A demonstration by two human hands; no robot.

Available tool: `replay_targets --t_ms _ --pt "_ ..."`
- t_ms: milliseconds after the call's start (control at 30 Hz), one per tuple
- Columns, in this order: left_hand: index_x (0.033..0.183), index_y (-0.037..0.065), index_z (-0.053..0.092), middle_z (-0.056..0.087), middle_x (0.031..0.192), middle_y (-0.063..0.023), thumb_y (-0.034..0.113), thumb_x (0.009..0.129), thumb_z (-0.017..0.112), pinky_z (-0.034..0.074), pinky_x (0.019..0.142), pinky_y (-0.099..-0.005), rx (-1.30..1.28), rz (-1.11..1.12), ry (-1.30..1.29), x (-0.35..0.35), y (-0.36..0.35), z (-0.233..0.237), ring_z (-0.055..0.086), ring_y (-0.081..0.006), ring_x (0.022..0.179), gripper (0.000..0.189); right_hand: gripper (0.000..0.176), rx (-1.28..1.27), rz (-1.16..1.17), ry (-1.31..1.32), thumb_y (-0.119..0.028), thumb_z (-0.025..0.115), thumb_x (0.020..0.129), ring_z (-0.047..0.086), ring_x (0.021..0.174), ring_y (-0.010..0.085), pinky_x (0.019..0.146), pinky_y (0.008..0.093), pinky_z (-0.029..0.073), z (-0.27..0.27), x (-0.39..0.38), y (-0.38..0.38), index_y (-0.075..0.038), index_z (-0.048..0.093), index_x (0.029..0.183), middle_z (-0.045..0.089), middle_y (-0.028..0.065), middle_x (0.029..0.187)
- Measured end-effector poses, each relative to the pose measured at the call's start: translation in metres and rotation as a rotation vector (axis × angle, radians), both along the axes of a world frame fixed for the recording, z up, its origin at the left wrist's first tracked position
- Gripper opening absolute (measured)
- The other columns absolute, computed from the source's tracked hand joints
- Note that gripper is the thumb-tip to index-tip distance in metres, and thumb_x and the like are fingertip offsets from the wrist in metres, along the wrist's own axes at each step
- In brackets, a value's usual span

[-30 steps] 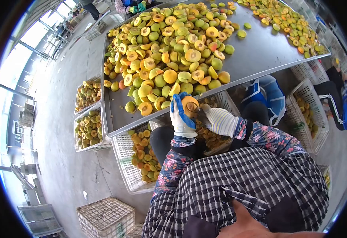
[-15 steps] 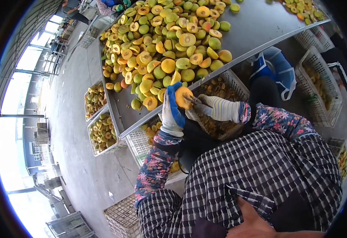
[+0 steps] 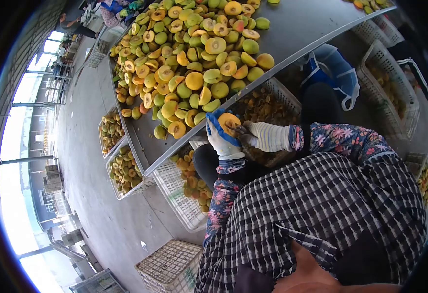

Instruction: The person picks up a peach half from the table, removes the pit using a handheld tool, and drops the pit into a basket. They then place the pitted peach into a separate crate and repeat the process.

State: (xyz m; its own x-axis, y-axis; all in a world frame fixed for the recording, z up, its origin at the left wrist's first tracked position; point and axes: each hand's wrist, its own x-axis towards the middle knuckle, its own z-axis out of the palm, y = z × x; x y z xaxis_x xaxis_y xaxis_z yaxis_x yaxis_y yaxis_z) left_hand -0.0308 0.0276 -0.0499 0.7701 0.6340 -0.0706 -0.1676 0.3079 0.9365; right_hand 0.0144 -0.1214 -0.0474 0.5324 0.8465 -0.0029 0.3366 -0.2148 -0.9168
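Left hand (image 3: 222,139): one, gloved, gripping a fruit half (image 3: 229,124) just beside the desk (image 3: 302,36) edge; cut face exposed, apparently to leave it clear for the other hand.
Right hand (image 3: 268,136): one, gloved, fingers closed against the fruit half; what, if anything, they grip cannot be told.
Crate (image 3: 286,93): one, below, holding brown pieces (image 3: 263,105); likely placed to catch droppings.
Fruit pile (image 3: 189,63): on the desk, near the hands, presumably for easy reach.

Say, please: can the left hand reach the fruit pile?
Probably yes; only the edge of the table lies between the left hand and the fruit pile, though this hand holds a cut fruit.
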Motion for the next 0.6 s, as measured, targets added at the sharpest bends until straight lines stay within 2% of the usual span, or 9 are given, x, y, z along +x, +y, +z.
replay_targets --t_ms 67,100,167,267,300,367,433,500,600 --pt "0.116 -0.002 0.051 0.061 0.108 -0.0103 0.032 0.106 0.035 0.053 0.084 -0.0333 0.379 0.01 0.053 -0.001 0.002 0.0 0.063 -0.0217 0.094 0.039 0.027 0.049 0.028 0.072 -0.024 0.053 0.098 0.064 0.09 0.0393 0.076 0.04 0.05 0.01 0.0 -0.001 0.001 0.051 0.108 0.065 0.023 0.092" --pt "0.115 -0.002 0.052 0.062 0.107 -0.0103 0.031 0.106 0.035 0.053 0.084 -0.0329 0.698 0.013 0.086 -0.004 0.002 0.001 0.063 -0.0216 0.094 0.038 0.027 -0.06 0.049 0.055 -0.024 0.053 0.098 0.064 0.091 0.0386 0.077 0.0392 0.05 0.016 0.003 -0.003 0.001 0.051 0.109 0.065 0.0226 0.093" --pt "0.115 -0.001 0.052 0.062 0.106 -0.0111 0.025 0.103 0.044 0.053 0.083 -0.0326 0.923 -0.125 0.131 -0.007 0.006 0.014 0.063 -0.0219 0.092 0.03 0.028 -0.283 0.093 0.017 -0.025 0.052 0.098 0.064 0.093 0.0371 0.078 0.0378 0.05 0.037 0.011 -0.008 0.001 0.051 0.109 0.065 0.0216 0.096" --pt "0.109 -0.004 0.057 0.064 0.1 -0.0113 0.024 0.102 0.047 0.058 0.075 -0.0335 0.225 -0.16 0.083 -0.002 0.009 0.012 0.066 -0.0218 0.087 0.031 0.029 0.12 0.025 0.363 -0.026 0.051 0.099 0.065 0.093 0.0331 0.079 0.0357 0.05 0.021 0.002 0.007 0.0 0.051 0.111 0.066 0.0182 0.098" --pt "0.108 -0.005 0.057 0.064 0.099 -0.0109 0.025 0.102 0.048 0.059 0.074 -0.033 0.052 -0.121 0.037 -0.001 0.007 0.012 0.066 -0.0213 0.087 0.032 0.03 -0.088 0.054 0.116 -0.027 0.052 0.099 0.065 0.092 0.0294 0.08 0.0344 0.05 0.022 0.001 -0.005 0.001 0.051 0.11 0.066 0.0153 0.099" --pt "0.106 -0.005 0.058 0.064 0.098 -0.0109 0.027 0.102 0.047 0.058 0.074 -0.0335 0.732 -0.056 0.061 -0.003 0.004 0.018 0.066 -0.0213 0.088 0.034 0.032 0.06 0.027 0.205 -0.028 0.052 0.099 0.065 0.092 0.0297 0.081 0.035 0.05 0.007 -0.006 0.0 0.001 0.051 0.111 0.066 0.0154 0.1" --pt "0.109 -0.005 0.058 0.064 0.101 -0.0113 0.026 0.102 0.046 0.057 0.076 -0.0337 0.851 -0.001 0.036 -0.003 0.004 0.007 0.066 -0.0213 0.089 0.033 0.034 0.149 0.026 0.261 -0.028 0.053 0.098 0.064 0.092 0.0354 0.082 0.0378 0.05 0.003 -0.006 -0.001 0.002 0.05 0.114 0.066 0.019 0.097" --pt "0.111 -0.004 0.058 0.065 0.103 -0.0116 0.024 0.102 0.046 0.057 0.078 -0.0337 0.954 0.058 0.025 -0.002 0.005 -0.002 0.065 -0.0213 0.091 0.032 0.033 -0.063 0.069 0.14 -0.027 0.054 0.097 0.064 0.092 0.0383 0.082 0.0394 0.05 0.015 0.001 -0.006 0.001 0.05 0.115 0.065 0.0212 0.096" --pt "0.117 -0.005 0.055 0.063 0.112 -0.0128 0.023 0.102 0.047 0.056 0.082 -0.0332 0.864 0.052 0.094 0.0 -0.004 0.017 0.064 -0.0215 0.094 0.033 0.031 -0.113 0.096 0.027 -0.025 0.054 0.096 0.063 0.092 0.0403 0.08 0.0409 0.05 0.03 0.015 -0.009 0.001 0.05 0.113 0.064 0.0234 0.093"
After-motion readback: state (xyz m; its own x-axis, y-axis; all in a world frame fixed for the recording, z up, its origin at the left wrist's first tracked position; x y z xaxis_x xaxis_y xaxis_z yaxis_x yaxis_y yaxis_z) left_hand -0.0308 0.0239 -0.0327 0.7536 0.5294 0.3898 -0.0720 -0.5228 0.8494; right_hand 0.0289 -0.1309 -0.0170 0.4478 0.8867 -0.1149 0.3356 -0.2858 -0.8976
